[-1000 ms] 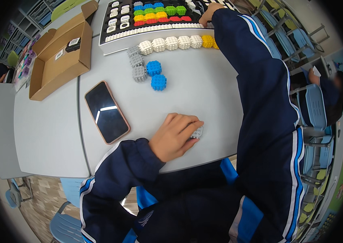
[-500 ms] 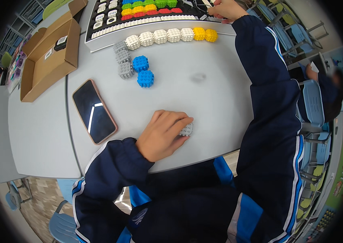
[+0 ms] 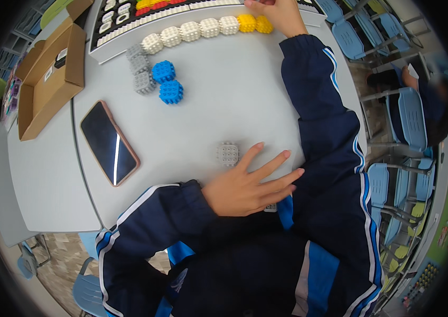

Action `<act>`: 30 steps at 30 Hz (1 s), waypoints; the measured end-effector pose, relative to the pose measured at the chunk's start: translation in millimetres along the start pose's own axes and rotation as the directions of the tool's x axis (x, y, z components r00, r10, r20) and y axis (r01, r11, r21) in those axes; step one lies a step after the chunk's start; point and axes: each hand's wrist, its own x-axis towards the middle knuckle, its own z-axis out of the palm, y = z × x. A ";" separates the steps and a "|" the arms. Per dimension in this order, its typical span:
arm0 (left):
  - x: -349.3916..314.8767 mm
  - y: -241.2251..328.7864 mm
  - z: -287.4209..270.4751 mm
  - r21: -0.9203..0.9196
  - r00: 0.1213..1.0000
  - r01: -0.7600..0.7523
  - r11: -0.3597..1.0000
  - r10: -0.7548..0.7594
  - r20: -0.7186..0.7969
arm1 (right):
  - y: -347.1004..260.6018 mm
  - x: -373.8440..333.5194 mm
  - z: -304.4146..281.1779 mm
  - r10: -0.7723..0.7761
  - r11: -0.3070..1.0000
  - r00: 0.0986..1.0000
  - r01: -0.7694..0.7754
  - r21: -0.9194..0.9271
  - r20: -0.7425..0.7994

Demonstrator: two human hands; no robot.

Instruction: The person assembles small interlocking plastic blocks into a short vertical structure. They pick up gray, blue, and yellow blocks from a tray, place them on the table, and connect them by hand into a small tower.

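My left hand is open near the table's front edge, palm down, with fingers spread toward the right. Just beyond its fingers a grey studded block sits on the table. Part of another grey studded piece peeks out below the hand, by the table edge; I cannot tell whether they touch. My right hand reaches to the front rim of the parts tray, fingers drawn together and partly cut off by the picture's top. Whatever they pinch is not visible.
Along the tray runs a row of white blocks ending in yellow blocks. Grey blocks and two blue blocks stand at its left end. A phone and an open cardboard box lie further left.
My left hand has let go of the grey block and moved right and nearer, its fingers spreading. The second grey piece now shows beneath it. My right hand has shifted left along the tray.
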 end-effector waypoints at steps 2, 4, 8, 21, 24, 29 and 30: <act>-2.8 0.6 10.7 -0.066 0.998 0.034 0.997 -0.030 0.057 | 2.1 1.0 -5.5 0.075 0.988 0.997 -0.072 0.137 -0.017; -1.6 -1.2 8.3 -0.134 0.997 0.043 0.990 -0.035 0.065 | 12.4 2.9 -1.9 -0.036 0.982 0.986 0.066 0.179 -0.163; -7.0 15.7 -7.8 0.051 0.959 -0.281 0.958 0.278 0.048 | -4.1 -20.6 -24.6 -0.114 0.970 0.933 0.178 0.163 -0.341; -53.2 95.0 129.4 -0.191 0.832 0.554 0.811 -0.532 0.156 | -30.2 -84.4 -61.8 -0.183 0.887 0.930 0.296 0.355 -0.319; -72.4 103.4 148.5 -0.139 0.801 0.596 0.791 -0.577 0.156 | -68.1 -100.2 -42.3 -0.138 0.793 0.936 0.300 0.531 -0.323; -54.0 111.9 136.2 -0.094 0.788 0.615 0.783 -0.607 0.103 | -74.4 -152.9 -20.9 -0.385 0.917 0.920 0.372 0.145 0.073; -53.0 113.0 132.3 -0.090 0.789 0.613 0.785 -0.602 0.121 | -72.8 -163.5 -18.7 -0.406 0.914 0.892 0.389 0.120 0.198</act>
